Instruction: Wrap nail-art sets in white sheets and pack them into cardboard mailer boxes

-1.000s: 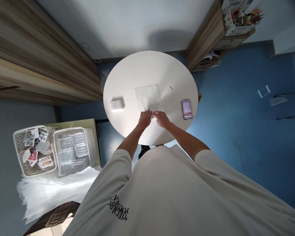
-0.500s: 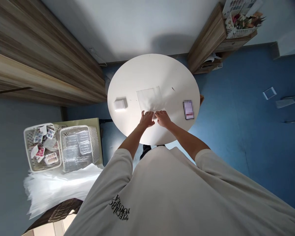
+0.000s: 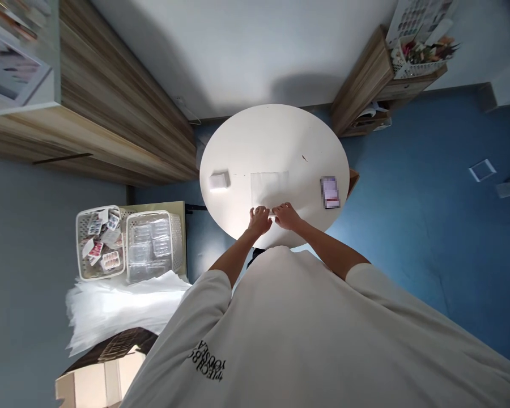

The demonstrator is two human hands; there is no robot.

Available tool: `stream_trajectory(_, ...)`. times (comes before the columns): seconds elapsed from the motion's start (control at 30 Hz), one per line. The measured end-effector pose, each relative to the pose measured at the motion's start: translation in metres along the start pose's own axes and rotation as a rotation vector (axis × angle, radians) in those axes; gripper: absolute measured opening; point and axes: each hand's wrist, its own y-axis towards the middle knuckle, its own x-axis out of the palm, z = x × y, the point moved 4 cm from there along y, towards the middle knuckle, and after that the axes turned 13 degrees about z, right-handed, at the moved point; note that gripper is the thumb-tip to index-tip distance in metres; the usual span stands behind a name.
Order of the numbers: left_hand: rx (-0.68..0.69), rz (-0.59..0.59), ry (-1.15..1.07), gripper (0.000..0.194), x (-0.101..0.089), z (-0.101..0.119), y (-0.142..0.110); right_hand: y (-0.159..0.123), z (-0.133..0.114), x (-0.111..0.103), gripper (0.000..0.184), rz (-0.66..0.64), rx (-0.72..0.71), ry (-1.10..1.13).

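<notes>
A thin white sheet lies on the round white table. At its near edge, my left hand is closed with curled fingers on the left. My right hand is closed on the same edge, just to the right. Between my fingertips a small pale bit of the folded or rolled edge shows; whether anything is wrapped inside is hidden. A small white stack sits on the left of the tabletop. Towards the right lies a phone with a blurred screen.
At lower left stand a white basket of small colourful packs and a white basket of clear plastic boxes. White sheets and an open cardboard box are nearer me. Wooden cabinets flank the table.
The white sheet's near part is now drawn in towards my hands, and it lies flatter and straighter. Both hands sit slightly closer to the table's near edge. My view has shifted.
</notes>
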Motion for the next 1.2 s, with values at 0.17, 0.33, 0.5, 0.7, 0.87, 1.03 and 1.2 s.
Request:
stream_trajectory(0.17, -0.058, 0.121, 0.019, 0.067, -0.021, 0.003, 0.000, 0.027, 0.016, -0.010, 0.041, 0.029, 0.048, 0.023)
stream_trajectory(0.33, -0.032, 0.061, 0.044, 0.073, -0.013, 0.001, -0.010, 0.053, 0.031, -0.004, 0.043, 0.052, 0.105, 0.038)
stream_trajectory(0.5, 0.048, -0.011, 0.068, 0.071, 0.010, -0.006, -0.008, 0.064, 0.038, 0.009, 0.042, 0.098, 0.140, 0.106)
stream_trajectory(0.7, 0.081, -0.019, 0.074, 0.076, 0.019, -0.004, 0.023, 0.053, 0.043, 0.013, 0.048, 0.200, 0.272, 0.117)
stream_trajectory(0.87, 0.081, 0.000, 0.041, 0.080, 0.018, 0.003, 0.043, 0.015, 0.058, 0.017, 0.055, 0.323, 0.685, 0.164)
stream_trajectory(1.03, -0.033, 0.017, 0.012, 0.090, 0.017, -0.006, 0.060, -0.006, 0.064, 0.025, 0.052, 0.311, 0.817, 0.214)
stream_trajectory(1.2, -0.150, 0.018, 0.020, 0.076, 0.013, -0.030, 0.076, -0.002, 0.067, 0.027, 0.053, 0.254, 0.791, 0.158)
